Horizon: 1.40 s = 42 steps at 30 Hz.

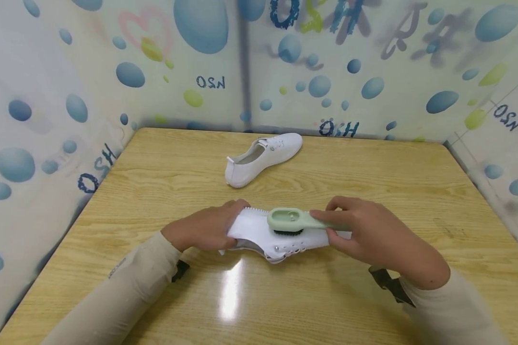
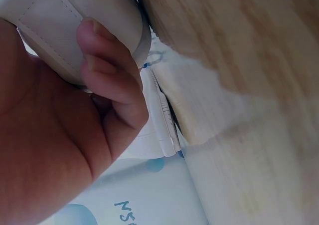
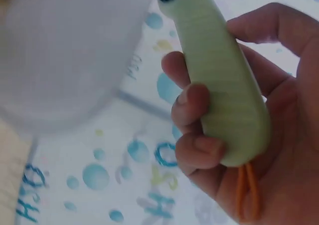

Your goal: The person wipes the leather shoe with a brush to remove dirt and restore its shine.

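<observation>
A white lace-up shoe [image 1: 252, 227] lies tipped on its side on the table, its opening facing me. My left hand [image 1: 209, 225] grips it by the heel; in the left wrist view the curled fingers [image 2: 112, 75] hold the heel's stitched back [image 2: 75, 20]. My right hand [image 1: 362, 230] holds a pale green brush [image 1: 285, 219] by its handle, dark bristles down against the shoe's upper side. In the right wrist view, fingers wrap the ribbed handle [image 3: 219, 80], and an orange cord loop [image 3: 247, 192] hangs from its end. The shoe's toe is partly hidden behind the right hand.
The other white shoe [image 1: 263, 158] stands upright farther back on the wood-grain table [image 1: 371, 177]. Walls with blue and green bubble prints [image 1: 319, 86] enclose the table at the back and both sides. Dark straps [image 1: 390, 285] circle my wrists.
</observation>
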Each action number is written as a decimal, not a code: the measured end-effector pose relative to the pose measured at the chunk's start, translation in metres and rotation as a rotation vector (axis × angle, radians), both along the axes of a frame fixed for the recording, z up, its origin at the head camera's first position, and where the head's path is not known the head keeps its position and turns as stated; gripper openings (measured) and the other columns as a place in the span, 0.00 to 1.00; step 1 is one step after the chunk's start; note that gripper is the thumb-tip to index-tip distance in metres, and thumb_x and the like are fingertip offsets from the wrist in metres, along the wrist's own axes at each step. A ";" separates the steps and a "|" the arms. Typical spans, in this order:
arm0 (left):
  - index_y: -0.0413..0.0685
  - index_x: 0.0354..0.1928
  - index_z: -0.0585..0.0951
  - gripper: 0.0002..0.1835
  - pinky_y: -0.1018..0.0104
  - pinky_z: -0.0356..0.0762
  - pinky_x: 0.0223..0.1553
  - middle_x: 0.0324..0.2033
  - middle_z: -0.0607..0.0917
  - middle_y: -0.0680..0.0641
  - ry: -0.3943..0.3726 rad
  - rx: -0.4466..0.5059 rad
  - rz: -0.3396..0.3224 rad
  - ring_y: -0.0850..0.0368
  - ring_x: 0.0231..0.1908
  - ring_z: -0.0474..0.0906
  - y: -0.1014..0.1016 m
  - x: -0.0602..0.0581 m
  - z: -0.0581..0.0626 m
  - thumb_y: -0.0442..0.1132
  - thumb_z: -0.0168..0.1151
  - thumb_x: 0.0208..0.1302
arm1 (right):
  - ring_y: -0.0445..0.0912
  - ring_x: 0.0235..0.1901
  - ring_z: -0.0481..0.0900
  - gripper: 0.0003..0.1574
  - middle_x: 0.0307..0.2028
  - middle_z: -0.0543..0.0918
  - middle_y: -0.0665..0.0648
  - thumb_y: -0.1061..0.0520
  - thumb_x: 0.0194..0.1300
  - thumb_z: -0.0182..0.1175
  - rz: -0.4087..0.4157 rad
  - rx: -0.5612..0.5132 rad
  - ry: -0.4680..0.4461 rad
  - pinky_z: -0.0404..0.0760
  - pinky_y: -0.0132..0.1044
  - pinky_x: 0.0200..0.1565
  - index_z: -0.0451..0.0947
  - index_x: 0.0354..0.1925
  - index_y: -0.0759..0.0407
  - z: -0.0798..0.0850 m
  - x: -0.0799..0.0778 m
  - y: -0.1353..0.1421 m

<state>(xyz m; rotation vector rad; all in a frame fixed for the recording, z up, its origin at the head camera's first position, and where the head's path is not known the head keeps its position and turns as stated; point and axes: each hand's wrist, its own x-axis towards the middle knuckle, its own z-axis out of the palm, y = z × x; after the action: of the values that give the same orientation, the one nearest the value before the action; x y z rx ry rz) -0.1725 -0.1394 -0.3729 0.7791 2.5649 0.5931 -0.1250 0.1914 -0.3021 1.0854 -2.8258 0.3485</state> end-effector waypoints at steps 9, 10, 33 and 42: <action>0.55 0.67 0.63 0.41 0.62 0.74 0.38 0.52 0.76 0.49 0.006 0.030 -0.010 0.56 0.39 0.76 -0.001 0.000 -0.001 0.42 0.66 0.48 | 0.40 0.34 0.76 0.29 0.45 0.82 0.53 0.54 0.66 0.67 0.108 -0.038 0.040 0.77 0.31 0.33 0.77 0.64 0.51 -0.029 0.002 -0.033; 0.55 0.67 0.63 0.41 0.62 0.74 0.38 0.52 0.76 0.49 0.007 0.030 -0.010 0.56 0.39 0.76 -0.001 0.000 -0.001 0.42 0.66 0.48 | 0.40 0.33 0.76 0.29 0.45 0.82 0.53 0.54 0.65 0.67 0.104 -0.041 0.045 0.77 0.31 0.33 0.77 0.64 0.51 -0.029 0.002 -0.033; 0.54 0.68 0.63 0.41 0.60 0.75 0.42 0.52 0.76 0.48 0.019 0.010 -0.009 0.56 0.40 0.76 -0.002 0.001 -0.002 0.41 0.66 0.49 | 0.39 0.33 0.75 0.25 0.43 0.83 0.52 0.57 0.64 0.65 0.033 -0.002 -0.042 0.76 0.33 0.33 0.82 0.59 0.46 -0.007 -0.003 -0.005; 0.55 0.68 0.62 0.41 0.60 0.75 0.43 0.53 0.75 0.48 0.018 0.007 -0.014 0.56 0.41 0.76 -0.002 0.000 -0.004 0.42 0.66 0.50 | 0.40 0.34 0.74 0.26 0.43 0.82 0.52 0.57 0.64 0.66 0.025 -0.007 -0.050 0.76 0.33 0.34 0.81 0.60 0.46 -0.012 -0.001 -0.012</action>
<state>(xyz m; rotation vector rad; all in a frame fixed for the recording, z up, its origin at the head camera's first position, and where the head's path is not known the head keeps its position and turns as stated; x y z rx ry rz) -0.1725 -0.1410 -0.3768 0.8076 2.5734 0.5940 -0.1264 0.1798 -0.3140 1.1266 -2.8540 0.3929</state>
